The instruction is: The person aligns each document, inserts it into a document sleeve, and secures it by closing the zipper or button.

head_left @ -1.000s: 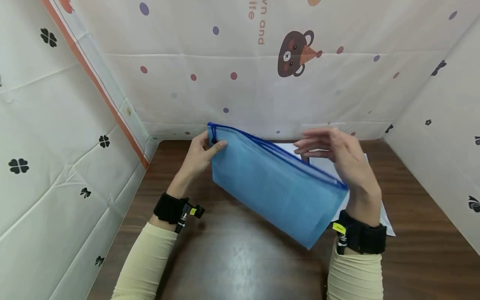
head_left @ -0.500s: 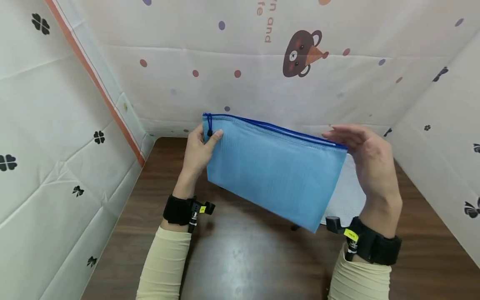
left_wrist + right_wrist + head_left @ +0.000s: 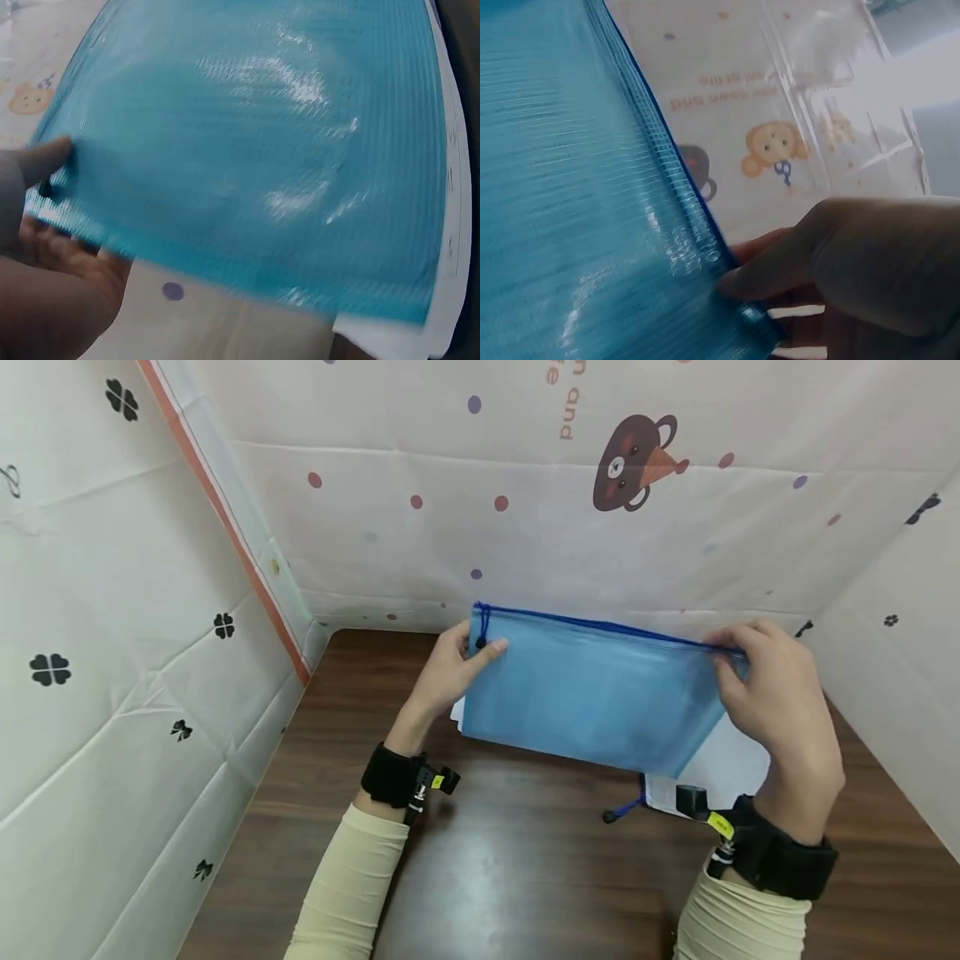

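Note:
A blue translucent zipper pouch [image 3: 585, 693] hangs between both hands above the table, its dark blue zipper edge along the top. My left hand [image 3: 453, 672] pinches its upper left corner, thumb in front, beside the zipper pull [image 3: 482, 631] with its short cord. At the upper right corner my right hand [image 3: 776, 693] pinches the zipper edge between thumb and fingers. In the left wrist view the pouch [image 3: 255, 150] fills most of the picture, and the left thumb [image 3: 49, 159] lies on its face. The right wrist view shows the right thumb [image 3: 761, 277] pressed on the pouch corner.
Behind the pouch a whitish pouch [image 3: 720, 768] lies on the brown wooden table [image 3: 480, 860], with a blue cord and black pull [image 3: 611, 816] sticking out. White paper edges [image 3: 457, 714] show at the left. Printed white sheets [image 3: 450, 468] wall in the table's back and sides.
My right hand has come from hovering open beside the pouch to gripping its upper right corner. The pouch has shifted right in view and hangs more level.

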A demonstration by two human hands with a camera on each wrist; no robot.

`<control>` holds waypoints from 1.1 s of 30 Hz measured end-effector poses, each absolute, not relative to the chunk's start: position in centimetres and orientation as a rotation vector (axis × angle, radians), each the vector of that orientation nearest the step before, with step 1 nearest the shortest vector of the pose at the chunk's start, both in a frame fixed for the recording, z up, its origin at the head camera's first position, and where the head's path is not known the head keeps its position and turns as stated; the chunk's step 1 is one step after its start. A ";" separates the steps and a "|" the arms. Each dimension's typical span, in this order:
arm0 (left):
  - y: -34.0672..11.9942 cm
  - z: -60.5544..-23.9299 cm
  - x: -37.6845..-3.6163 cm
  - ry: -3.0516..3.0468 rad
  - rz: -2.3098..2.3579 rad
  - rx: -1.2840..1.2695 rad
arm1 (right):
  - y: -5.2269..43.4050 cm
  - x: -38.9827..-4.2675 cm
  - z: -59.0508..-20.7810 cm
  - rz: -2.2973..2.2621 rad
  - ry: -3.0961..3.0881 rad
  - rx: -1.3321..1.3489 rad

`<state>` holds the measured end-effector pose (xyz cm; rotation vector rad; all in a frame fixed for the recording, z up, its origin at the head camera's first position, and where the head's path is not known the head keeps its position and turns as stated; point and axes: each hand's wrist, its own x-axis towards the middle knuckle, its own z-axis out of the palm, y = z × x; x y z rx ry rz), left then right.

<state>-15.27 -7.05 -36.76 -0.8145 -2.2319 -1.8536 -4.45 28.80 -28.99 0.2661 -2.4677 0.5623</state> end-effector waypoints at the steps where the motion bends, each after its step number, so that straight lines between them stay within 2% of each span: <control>1: -7.0 -36.7 -15.2 -2.274 -1.841 -0.840 | 29.1 -4.6 -29.1 0.541 -2.491 0.252; 9: -9.1 -35.9 -15.0 -2.491 -1.800 -1.033 | 29.9 -5.9 -30.0 0.492 -2.602 0.178; 14: -10.0 -35.8 -15.2 -2.479 -1.821 -1.019 | 29.5 -6.4 -30.1 0.471 -2.609 0.128; 18: -9.1 -35.4 -14.8 -2.541 -1.562 -0.957 | 28.6 -6.1 -29.7 0.456 -2.609 0.128; 21: -8.6 -34.9 -14.1 -2.556 -1.428 -0.936 | 26.7 -5.5 -29.1 0.507 -2.497 0.231; 28: -7.9 -33.6 -12.4 -2.526 -1.357 -1.043 | 19.0 -4.2 -28.6 0.696 -2.248 0.758; 33: -7.2 -32.7 -11.0 -2.452 -1.277 -1.162 | 15.0 -4.5 -29.7 0.662 -2.363 0.796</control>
